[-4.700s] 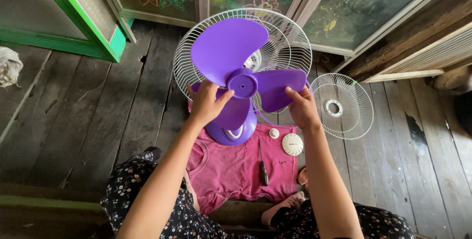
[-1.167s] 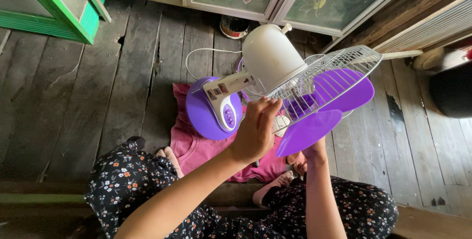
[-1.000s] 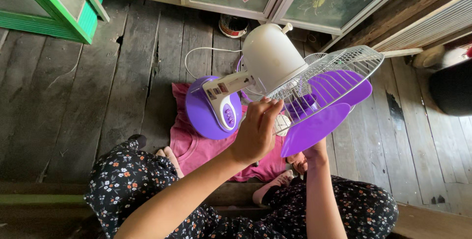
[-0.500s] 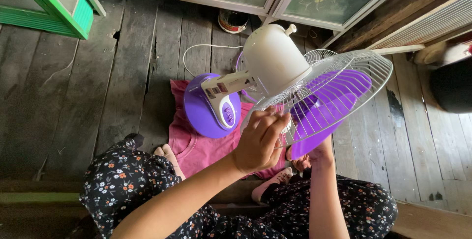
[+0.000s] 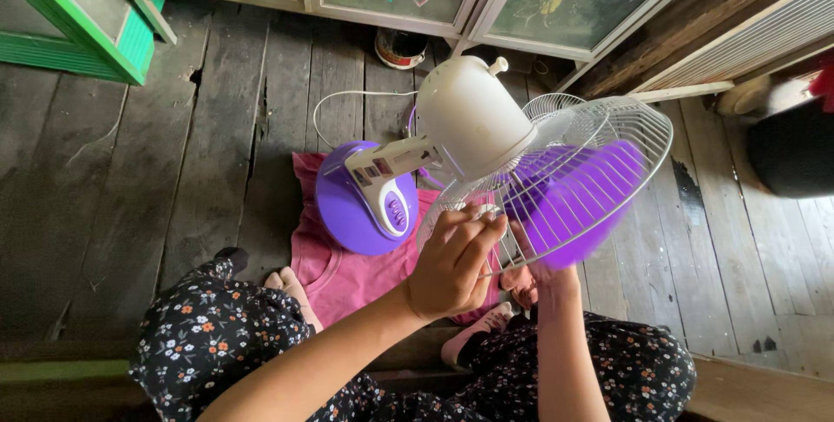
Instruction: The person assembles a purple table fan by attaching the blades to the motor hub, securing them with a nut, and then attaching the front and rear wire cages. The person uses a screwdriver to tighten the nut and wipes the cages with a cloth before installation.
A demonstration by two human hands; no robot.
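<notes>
A table fan is turned so I see its back: white motor housing (image 5: 482, 114), purple round base (image 5: 352, 205), white wire rear guard (image 5: 638, 148). Behind the guard the purple blade (image 5: 578, 201) is a motion-blurred smear. My left hand (image 5: 452, 261) grips the lower rim of the wire guard, fingers curled over the wires. My right hand (image 5: 543, 274) reaches up under the guard at the blade's lower edge; its fingers are mostly hidden by the blade and guard.
A pink cloth (image 5: 347, 270) lies under the fan base on the dark plank floor. A second wire guard (image 5: 552, 105) lies behind the fan. A white cord (image 5: 347, 96) loops back toward a small tin (image 5: 400, 47). Painted glass doors and a green frame (image 5: 104, 27) line the far side.
The fan went from facing me to turned sideways. In the last second the blade has gone from sharp to blurred, turning behind the guard; my left hand stays on the guard rim.
</notes>
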